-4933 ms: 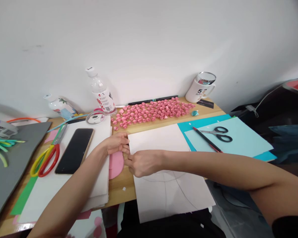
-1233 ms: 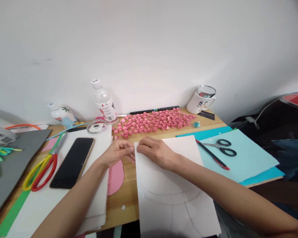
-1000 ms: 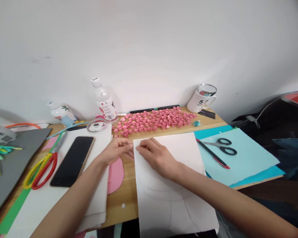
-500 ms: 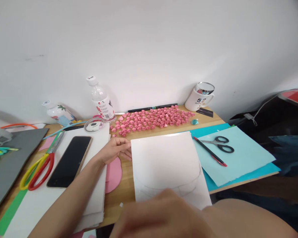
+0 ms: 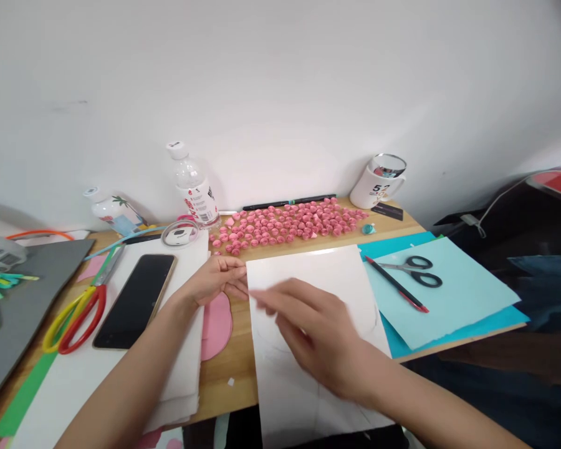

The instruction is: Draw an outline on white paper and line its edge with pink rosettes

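Note:
A large white sheet of paper [image 5: 280,374] with faint curved pencil lines lies in front of me, its near end past the table edge. My left hand [image 5: 222,277] grips its upper left edge, thumb and fingers closed on it. Across the sheet reaches my right hand [image 5: 313,330], slightly blurred, with fingers stretched toward that same left edge and nothing visible in them. Left of the sheet is a pink paper shape [image 5: 216,327], partly under a stack of white paper [image 5: 182,368]. Behind the sheet are many small pink paper coils [image 5: 280,226].
Right: black-handled scissors [image 5: 418,271] and a black-and-red pen [image 5: 397,285] on light blue paper [image 5: 467,287]. Left: a phone [image 5: 135,301], red-and-yellow scissors [image 5: 77,318], a tape roll [image 5: 180,234]. Along the wall: bottles [image 5: 199,193], a mug [image 5: 371,187].
My right hand has moved up and away from me over the sheet, from the near edge toward its left side. More of the sheet's lower part shows. My left hand keeps its hold.

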Tool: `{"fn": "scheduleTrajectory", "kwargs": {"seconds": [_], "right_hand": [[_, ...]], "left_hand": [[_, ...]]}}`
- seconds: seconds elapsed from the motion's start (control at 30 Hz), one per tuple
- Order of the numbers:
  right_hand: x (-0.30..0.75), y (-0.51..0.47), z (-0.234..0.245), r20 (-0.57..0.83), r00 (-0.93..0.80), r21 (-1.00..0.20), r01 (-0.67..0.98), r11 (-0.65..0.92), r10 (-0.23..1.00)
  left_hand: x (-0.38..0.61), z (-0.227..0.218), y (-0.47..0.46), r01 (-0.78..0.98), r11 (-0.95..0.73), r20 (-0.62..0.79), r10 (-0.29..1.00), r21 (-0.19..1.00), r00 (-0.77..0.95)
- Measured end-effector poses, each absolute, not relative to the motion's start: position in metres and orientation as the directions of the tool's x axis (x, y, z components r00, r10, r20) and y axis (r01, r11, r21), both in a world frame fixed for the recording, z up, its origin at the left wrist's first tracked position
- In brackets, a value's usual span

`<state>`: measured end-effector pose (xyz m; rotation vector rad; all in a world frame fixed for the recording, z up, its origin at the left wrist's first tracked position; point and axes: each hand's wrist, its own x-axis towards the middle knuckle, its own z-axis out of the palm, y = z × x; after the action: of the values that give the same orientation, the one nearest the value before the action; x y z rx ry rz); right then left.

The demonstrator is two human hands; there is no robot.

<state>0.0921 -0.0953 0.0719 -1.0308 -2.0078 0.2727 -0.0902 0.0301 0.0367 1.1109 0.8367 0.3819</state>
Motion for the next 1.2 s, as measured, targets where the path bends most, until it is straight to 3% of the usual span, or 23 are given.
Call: {"fn": "scheduleTrajectory", "kwargs": {"seconds": [0.13,0.23,1.2], "right_hand": [[0.091,-0.082,0.035,0.459,-0.295,-0.420,0.759,0.498,0.838],[0.087,-0.081,0.021,0.397,-0.325,-0.371,0.799,0.474,0.858],[0.085,-0.078,0.012,0.422,-0.340,-0.399,0.763,0.509,0.841]], "left_hand": [[-0.090,0.036,0.028,0.123,0.369,-0.357,0.674,0.921,0.647],[-0.089,0.037,0.028,0.137,0.355,-0.356,0.679,0.925,0.642],[-0.091,0.040,0.029,0.138,0.327,-0.339,0.705,0.935,0.623]]}}
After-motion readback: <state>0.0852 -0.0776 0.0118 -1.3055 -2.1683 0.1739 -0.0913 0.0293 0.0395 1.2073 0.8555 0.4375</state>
